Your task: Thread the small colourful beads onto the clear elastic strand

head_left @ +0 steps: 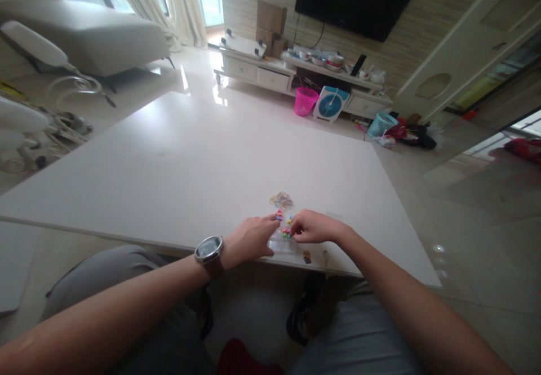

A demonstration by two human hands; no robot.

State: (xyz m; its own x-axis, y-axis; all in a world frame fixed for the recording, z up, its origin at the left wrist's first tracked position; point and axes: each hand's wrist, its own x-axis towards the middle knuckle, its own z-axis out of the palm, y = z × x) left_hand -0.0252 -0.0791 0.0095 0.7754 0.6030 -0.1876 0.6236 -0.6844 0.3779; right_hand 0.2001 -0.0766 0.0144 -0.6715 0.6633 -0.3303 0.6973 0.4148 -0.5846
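Observation:
Both hands rest at the near edge of a white table [203, 160]. My left hand [250, 238], with a watch on its wrist, pinches a small pink bead [279, 215] at its fingertips. My right hand [313, 227] has its fingers curled over several small coloured beads [287, 232] that lie on a small clear plastic box [281, 245]. Just beyond the hands lies a little pile of thin pale rubber rings [281, 199]. Whether the right hand grips a bead is hidden by its fingers.
Two tiny charms [307, 257] lie at the table edge near my right wrist. Past the table stand a low white TV cabinet [270, 76], a pink basket [305, 101], a blue fan [330, 103] and a teal basket [381, 124]. A sofa [93, 34] is far left.

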